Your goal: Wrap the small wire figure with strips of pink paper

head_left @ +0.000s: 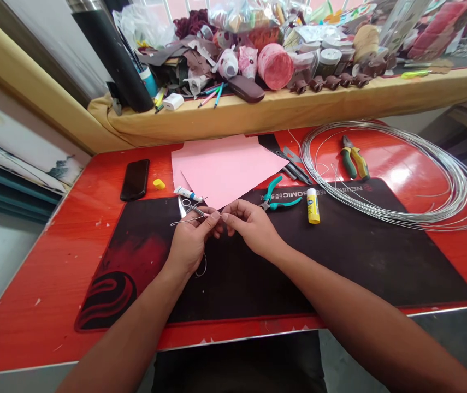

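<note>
My left hand [190,242] and my right hand [252,229] meet fingertip to fingertip over a black mouse mat [352,267]. Between them they pinch a thin silver wire [184,221], bent into a long loop on the left, with a curved tail [204,269] hanging below my left hand. A small metal tool with finger rings [194,207] sits at my left fingertips, and I cannot tell its exact kind. Teal-handled pliers [278,196] lie just beyond my right hand, apart from it.
A large silver wire coil [392,177] and green-and-yellow pliers [354,158] lie to the right. Pink paper sheets [227,170], a glue stick [313,206], a small tube [188,193] and a phone [135,180] rest on the red table [48,267]. A cluttered shelf [258,112] runs behind.
</note>
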Demonstrator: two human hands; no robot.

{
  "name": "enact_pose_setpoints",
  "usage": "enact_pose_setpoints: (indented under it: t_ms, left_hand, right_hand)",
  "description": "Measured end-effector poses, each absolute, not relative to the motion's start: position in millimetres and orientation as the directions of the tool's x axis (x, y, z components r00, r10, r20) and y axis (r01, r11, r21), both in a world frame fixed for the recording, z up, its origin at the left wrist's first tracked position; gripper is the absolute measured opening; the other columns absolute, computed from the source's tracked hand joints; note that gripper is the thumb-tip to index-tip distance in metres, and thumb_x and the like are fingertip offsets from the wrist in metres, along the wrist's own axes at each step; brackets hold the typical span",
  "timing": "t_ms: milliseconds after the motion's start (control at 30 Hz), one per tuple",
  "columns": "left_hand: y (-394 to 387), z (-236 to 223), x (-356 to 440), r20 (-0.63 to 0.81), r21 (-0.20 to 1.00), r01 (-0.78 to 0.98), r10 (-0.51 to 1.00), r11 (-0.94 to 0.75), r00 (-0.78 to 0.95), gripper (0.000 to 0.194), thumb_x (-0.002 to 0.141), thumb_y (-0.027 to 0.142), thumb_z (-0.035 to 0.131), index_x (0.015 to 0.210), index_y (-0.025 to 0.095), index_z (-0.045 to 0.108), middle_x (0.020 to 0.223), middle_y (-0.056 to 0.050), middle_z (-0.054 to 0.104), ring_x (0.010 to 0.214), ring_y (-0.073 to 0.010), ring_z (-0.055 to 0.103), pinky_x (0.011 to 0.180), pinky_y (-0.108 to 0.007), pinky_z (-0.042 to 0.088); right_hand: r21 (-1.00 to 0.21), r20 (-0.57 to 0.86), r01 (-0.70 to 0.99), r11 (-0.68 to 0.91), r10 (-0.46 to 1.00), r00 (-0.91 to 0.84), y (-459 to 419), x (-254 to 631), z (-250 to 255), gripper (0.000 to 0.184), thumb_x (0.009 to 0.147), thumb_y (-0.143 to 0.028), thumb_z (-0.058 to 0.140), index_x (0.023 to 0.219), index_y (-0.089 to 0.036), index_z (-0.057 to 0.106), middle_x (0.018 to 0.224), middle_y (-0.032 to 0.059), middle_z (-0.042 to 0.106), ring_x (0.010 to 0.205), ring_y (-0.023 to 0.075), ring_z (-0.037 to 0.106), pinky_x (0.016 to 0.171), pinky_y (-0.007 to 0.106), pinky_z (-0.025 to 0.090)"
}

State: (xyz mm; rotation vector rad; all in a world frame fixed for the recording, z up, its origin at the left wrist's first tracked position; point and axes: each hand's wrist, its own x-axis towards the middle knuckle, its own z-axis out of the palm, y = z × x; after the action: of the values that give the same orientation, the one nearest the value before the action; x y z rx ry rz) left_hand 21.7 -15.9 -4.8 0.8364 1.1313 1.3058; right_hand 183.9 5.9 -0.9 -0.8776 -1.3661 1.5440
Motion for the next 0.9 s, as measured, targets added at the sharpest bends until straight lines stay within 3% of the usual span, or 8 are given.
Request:
enact_pose_setpoints:
  t_ms: [267,500,700,900]
  left_hand:
    - [-13.2,-5.8,20.1,-0.203,0.909,-0.387,0.976,0.156,-0.083,0.032,0.071,0.034,0.095,0.084,0.013,0.074,0.076,-0.002,0.071,0.062,-0.0117,0.063,0.053,-0.022,0.048]
    - [-14.2,-4.0,19.7,-0.173,0.914,-0.379,0.984,0.145,-0.043,0.032,0.071,0.027,0.095,0.094,0.014,0.078,0.078,-0.002,0.072,0.064,-0.0123,0.065,0.056,-0.023,0.049]
    - [-12.7,-5.1,19.0,-0.165,0.91,-0.393,0.985,0.129,-0.059,0.028,0.07,0.026,0.095,0.087,0.015,0.076,0.074,-0.001,0.07,0.063,-0.0119,0.064,0.055,-0.022,0.048]
    - [-10.6,-5.2,17.9,-0.193,0.884,-0.449,0.977,0.133,-0.092,0.029,0.067,0.026,0.097,0.085,0.014,0.077,0.075,-0.001,0.07,0.062,-0.0108,0.062,0.053,-0.021,0.047]
  right_hand:
    - [-0.995,0.068,-0.096,0.038,0.94,-0.336,5.6,183.8,-1.5,0.013,0.095,-0.031,0.066,0.089,-0.02,0.065,0.076,-0.0019,0.065,0.066,0.0143,0.06,0.065,0.029,0.05]
    - [-0.988,0.027,-0.155,-0.027,0.942,-0.335,8.9,186.8,-0.5,0.02,0.094,-0.038,0.07,0.088,-0.019,0.066,0.07,-0.0024,0.064,0.065,0.0149,0.059,0.067,0.03,0.052]
    - [-0.982,0.001,-0.176,-0.074,0.919,-0.394,8.3,185.5,-2.1,0.02,0.094,-0.038,0.071,0.089,-0.019,0.066,0.072,-0.0016,0.066,0.064,0.0146,0.058,0.066,0.03,0.053]
    - [-0.988,0.038,-0.151,-0.02,0.927,-0.374,6.2,183.2,-2.5,0.016,0.095,-0.036,0.069,0.096,-0.02,0.066,0.075,-0.002,0.066,0.066,0.0148,0.062,0.067,0.03,0.052]
